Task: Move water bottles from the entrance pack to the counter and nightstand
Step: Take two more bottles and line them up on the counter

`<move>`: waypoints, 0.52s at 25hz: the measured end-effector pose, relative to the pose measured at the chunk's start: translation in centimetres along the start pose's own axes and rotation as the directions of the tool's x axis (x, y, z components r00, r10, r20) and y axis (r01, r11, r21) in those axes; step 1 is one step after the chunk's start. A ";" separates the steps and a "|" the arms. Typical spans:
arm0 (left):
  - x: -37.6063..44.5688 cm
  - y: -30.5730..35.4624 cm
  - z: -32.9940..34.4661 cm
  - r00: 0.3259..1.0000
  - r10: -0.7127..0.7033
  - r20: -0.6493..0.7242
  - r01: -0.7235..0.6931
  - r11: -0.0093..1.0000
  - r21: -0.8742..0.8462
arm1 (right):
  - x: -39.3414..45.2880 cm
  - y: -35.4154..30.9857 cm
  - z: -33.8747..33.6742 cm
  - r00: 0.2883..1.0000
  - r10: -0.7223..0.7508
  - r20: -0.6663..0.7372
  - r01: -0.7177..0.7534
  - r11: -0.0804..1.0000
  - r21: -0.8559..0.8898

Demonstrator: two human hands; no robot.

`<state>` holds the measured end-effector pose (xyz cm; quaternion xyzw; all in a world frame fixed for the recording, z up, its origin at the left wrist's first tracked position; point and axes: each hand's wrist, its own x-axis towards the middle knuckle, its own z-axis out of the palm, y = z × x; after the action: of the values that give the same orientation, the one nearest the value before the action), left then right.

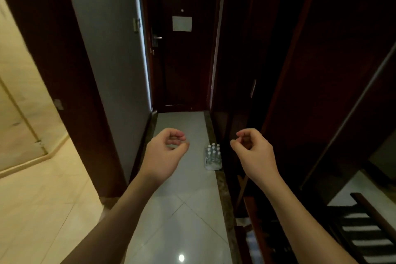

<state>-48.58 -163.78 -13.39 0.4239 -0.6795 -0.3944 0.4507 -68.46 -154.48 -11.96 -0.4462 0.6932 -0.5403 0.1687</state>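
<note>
Left hand (167,152) raised over the floor (182,210), fingers loosely curled, holding nothing. Pack of water bottles (212,156) stands at the floor's right edge, near the door (184,66). Right hand (255,154) likewise curled, empty. Recommended: approach, crouch, grip bottles by their bodies.

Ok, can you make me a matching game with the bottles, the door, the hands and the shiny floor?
Things:
1. pack of water bottles
2. entrance door
3. left hand
4. floor

Descriptions:
A. dark, closed, at the far end of the hallway
B. pale, glossy tiles
C. on the floor by the right wall
D. raised, fingers curled, holding nothing

Pairs: 1-C, 2-A, 3-D, 4-B
</note>
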 end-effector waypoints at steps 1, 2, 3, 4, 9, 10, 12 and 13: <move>2.2 -1.1 0.8 1.000 -0.011 0.008 0.011 1.000 -0.005 | 2.1 0.8 0.8 1.000 0.013 0.004 -0.013 1.000 -0.006; 4.6 -2.2 1.8 1.000 -0.020 0.018 0.020 1.000 -0.005 | 4.5 1.7 1.7 1.000 0.027 0.005 -0.027 1.000 -0.011; 7.0 -3.3 2.7 0.999 -0.018 0.027 0.017 1.000 0.000 | 7.0 2.7 2.6 0.999 0.040 0.003 -0.040 0.999 -0.013; 9.9 -4.5 3.9 0.999 -0.006 0.035 0.006 1.000 0.012 | 10.1 3.9 3.6 0.999 0.046 0.001 -0.046 0.999 -0.013; 24.7 -7.9 8.6 0.997 -0.037 0.068 0.031 0.997 0.077 | 25.4 8.5 8.4 0.999 0.040 0.026 -0.040 0.999 0.024; 27.9 -8.0 9.2 0.996 -0.039 0.083 0.031 0.994 0.106 | 28.5 8.9 9.2 0.998 0.048 0.036 -0.049 0.998 0.026; 33.9 -7.9 10.0 0.994 -0.017 0.104 0.001 0.989 0.150 | 34.5 8.7 10.8 0.997 0.043 0.066 -0.045 0.998 0.032; 36.6 -7.9 10.3 0.995 0.004 0.101 -0.020 0.987 0.161 | 37.3 8.6 11.7 0.997 0.030 0.077 -0.032 0.999 0.030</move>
<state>-65.16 -198.91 -13.40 0.4346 -0.7335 -0.3560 0.3826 -84.14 -191.19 -14.64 -0.4532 0.6847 -0.5308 0.2102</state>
